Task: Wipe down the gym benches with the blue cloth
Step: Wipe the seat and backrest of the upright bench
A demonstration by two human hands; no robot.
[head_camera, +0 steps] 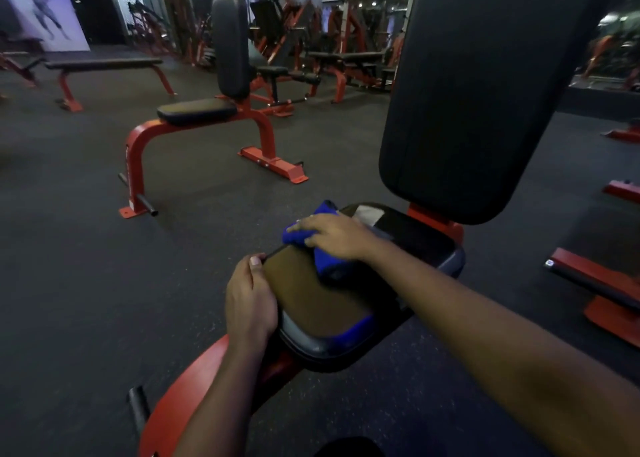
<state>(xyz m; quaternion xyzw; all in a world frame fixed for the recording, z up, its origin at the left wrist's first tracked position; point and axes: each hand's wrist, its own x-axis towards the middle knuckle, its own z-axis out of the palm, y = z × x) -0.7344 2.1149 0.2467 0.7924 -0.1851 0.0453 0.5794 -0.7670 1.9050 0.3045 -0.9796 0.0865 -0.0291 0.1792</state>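
A person's right grip (332, 237) lay flat with fingers straight, pressed down on the blue cloth (327, 211), which sat bunched on the glossy padded seat of a red-framed gym bench, the surface (322, 304). Folds of the cloth showed beyond the fingertips and under the wrist. The left grip (249, 301), nearer the camera and to the left of the right one, was curled over the seat's left edge, thumb on top, clasping the pad. The sheen of the seat between the 2 grips mirrored brown and blue tones.

Just beyond and right of the right grip rose the bench's tall black backrest (485, 93), upright. Below the left grip ran the curved red frame (187, 384). Dark speckled rubber floor (86, 266) stretched all around. Well beyond the left grip stood a 2nd upright bench (197, 110), then 1 flat bench (104, 63) farther left, with rows of red machines (349, 65) under ceiling lights behind. A pale wall mural (41, 10) hung at far left.
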